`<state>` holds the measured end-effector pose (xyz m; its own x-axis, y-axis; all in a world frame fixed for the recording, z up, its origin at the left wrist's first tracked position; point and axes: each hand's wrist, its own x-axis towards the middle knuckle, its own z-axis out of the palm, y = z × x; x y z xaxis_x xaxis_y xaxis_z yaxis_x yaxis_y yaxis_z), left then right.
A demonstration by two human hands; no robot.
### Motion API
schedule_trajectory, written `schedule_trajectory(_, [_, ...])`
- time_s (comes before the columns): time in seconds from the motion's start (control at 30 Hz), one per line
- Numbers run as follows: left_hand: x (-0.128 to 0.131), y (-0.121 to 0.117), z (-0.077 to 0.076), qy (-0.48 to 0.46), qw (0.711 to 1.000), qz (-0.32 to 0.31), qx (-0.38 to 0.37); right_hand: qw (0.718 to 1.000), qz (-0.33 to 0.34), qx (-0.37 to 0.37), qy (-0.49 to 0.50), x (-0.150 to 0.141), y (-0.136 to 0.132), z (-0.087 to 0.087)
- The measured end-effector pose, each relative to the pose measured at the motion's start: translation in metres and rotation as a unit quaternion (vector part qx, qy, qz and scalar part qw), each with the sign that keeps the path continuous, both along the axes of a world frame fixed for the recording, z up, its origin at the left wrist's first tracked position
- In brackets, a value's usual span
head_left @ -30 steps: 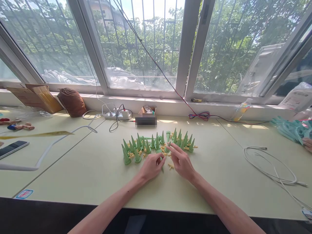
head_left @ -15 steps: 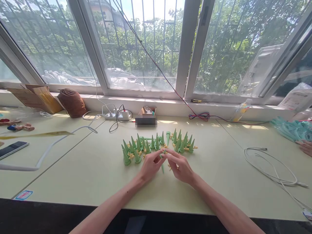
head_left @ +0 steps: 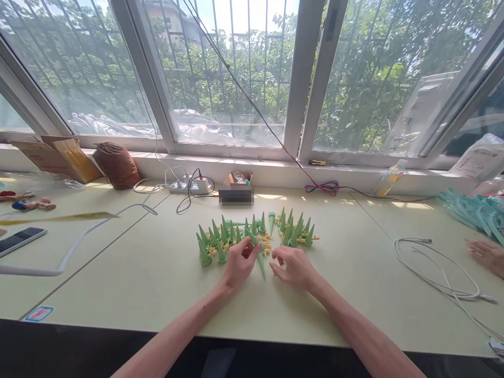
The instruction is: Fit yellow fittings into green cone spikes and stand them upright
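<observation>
My right hand (head_left: 296,268) has moved from my left hand (head_left: 237,263), which pinches a cone (head_left: 253,236) above the counter (head_left: 157,283); the right's grip I cannot tell. The cone seems light, stiff, best held near its base

You get bright daylight through the windows (head_left: 228,79), the sky (head_left: 236,13) washing out to white. Sun patches streak the far side of the table (head_left: 157,294), while below its near edge you see mostly darkness. Wide-angle distortion slants the outer frames (head_left: 39,89). The cones (head_left: 221,253) look fairly sharp; pixelation hides a dark block (head_left: 236,197).
</observation>
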<state>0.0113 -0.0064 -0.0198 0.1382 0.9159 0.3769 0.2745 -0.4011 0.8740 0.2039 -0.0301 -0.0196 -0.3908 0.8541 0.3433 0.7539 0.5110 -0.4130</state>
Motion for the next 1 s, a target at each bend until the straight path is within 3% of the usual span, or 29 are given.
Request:
schedule_trajectory(0.23, [0.001, 0.001, -0.001, -0.042, 0.999, -0.002, -0.002, 0.998, 0.002, -0.026, -0.052, 0.001, -0.002, 0.005])
schedule_trajectory(0.53, [0.003, 0.0, 0.002, -0.078, 0.997, -0.011, -0.006, 0.998, 0.015, -0.036, -0.047, 0.003, -0.004, 0.008])
schedule_trajectory(1.0, [0.004, 0.001, 0.011, -0.183, 0.973, -0.05, -0.128, 0.998, 0.0, -0.059, -0.034, 0.002, -0.001, 0.0])
